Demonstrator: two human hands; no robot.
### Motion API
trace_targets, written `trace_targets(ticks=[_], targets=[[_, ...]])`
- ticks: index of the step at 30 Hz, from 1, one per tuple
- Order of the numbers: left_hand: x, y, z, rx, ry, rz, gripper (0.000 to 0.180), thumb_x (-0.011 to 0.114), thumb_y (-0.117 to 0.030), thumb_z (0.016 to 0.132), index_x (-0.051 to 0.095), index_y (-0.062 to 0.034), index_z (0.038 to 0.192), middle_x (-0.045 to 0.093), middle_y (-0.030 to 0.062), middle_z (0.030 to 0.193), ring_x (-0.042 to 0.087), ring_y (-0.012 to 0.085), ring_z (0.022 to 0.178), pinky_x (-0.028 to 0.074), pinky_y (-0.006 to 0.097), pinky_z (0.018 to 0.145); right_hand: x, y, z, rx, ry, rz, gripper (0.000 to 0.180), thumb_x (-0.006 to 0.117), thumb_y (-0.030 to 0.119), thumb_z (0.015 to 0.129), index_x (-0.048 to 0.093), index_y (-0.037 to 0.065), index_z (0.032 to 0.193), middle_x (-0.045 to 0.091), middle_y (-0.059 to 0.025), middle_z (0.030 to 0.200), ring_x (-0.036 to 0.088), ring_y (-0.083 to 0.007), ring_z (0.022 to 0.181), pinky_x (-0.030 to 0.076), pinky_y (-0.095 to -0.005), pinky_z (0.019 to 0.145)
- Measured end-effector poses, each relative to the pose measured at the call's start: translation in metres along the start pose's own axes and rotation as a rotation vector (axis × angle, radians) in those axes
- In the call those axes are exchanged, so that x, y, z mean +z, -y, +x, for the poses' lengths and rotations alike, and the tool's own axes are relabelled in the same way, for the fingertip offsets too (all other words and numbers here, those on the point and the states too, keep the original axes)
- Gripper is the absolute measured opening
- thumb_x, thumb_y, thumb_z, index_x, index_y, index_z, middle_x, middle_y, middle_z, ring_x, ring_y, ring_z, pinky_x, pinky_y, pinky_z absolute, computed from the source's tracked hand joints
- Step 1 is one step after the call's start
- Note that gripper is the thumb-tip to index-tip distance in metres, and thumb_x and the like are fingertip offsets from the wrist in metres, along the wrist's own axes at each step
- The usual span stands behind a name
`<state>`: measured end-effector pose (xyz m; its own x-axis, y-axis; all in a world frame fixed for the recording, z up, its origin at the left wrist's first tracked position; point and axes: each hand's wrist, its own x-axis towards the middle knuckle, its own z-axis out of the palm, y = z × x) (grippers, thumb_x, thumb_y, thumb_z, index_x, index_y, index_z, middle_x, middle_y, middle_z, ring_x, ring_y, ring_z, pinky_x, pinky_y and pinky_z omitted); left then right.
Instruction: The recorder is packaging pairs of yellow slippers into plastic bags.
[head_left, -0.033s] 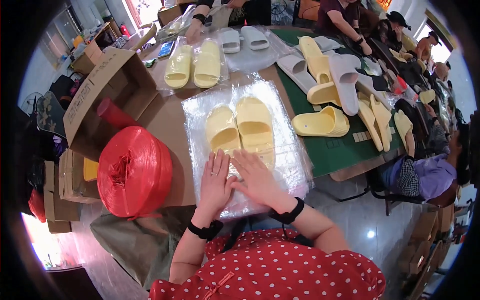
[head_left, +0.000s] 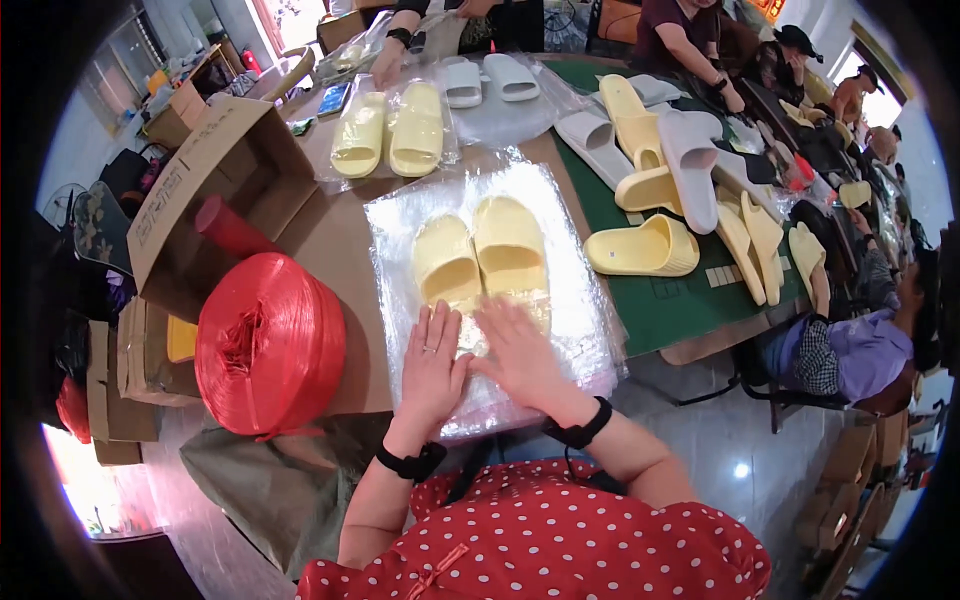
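Note:
A pair of pale yellow slide slippers lies side by side in front of me, toes pointing away, inside a clear plastic bag. This bag rests on a stack of similar shiny bags. Flat on the plastic, over the heel end of the left slipper, lies my left hand, fingers stretched out and a ring on one. My right hand presses flat beside it over the heel of the right slipper, its fingertips slightly blurred. The thumbs come close together. Neither hand grips anything.
Left stand a big red roll of plastic twine and an open cardboard box. Another bagged yellow pair and white slippers lie farther back. Loose yellow and white slippers cover the green mat. Several people sit around the tables.
My right hand has shifted very slightly on the plastic. The left hand and the bagged slippers stay nearly where they were.

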<state>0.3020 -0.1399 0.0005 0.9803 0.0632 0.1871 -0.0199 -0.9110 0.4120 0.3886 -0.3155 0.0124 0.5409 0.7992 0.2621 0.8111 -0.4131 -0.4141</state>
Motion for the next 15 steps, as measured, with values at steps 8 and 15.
trace_targets(ticks=[8, 15], targets=[[-0.003, 0.006, -0.007, -0.100, -0.060, -0.121, 0.079, 0.060, -0.031, 0.095, 0.024, 0.0105, 0.152, 0.016, 0.0312, 0.162, 0.014, 0.0465, 0.151, 0.015, 0.050, 0.124, -0.010, -0.039, -0.014, 0.294, -0.358, 0.102, 0.071, 0.073, 0.027, 0.089, 0.039, -0.010, 0.139, 0.040, -0.0302, 0.139, 0.041, -0.0473, 0.128, 0.036, -0.0521, 0.109], [-0.005, 0.004, 0.002, -0.277, -0.103, -0.206, 0.092, 0.063, -0.033, 0.093, 0.013, 0.0185, 0.151, 0.000, 0.0362, 0.162, 0.002, 0.0492, 0.152, 0.007, 0.050, 0.125, -0.018, -0.042, -0.012, 0.410, -0.349, -0.009, 0.070, 0.078, 0.035, 0.083, 0.049, -0.007, 0.131, 0.046, -0.0255, 0.121, 0.044, -0.0421, 0.110, 0.039, -0.0512, 0.098]])
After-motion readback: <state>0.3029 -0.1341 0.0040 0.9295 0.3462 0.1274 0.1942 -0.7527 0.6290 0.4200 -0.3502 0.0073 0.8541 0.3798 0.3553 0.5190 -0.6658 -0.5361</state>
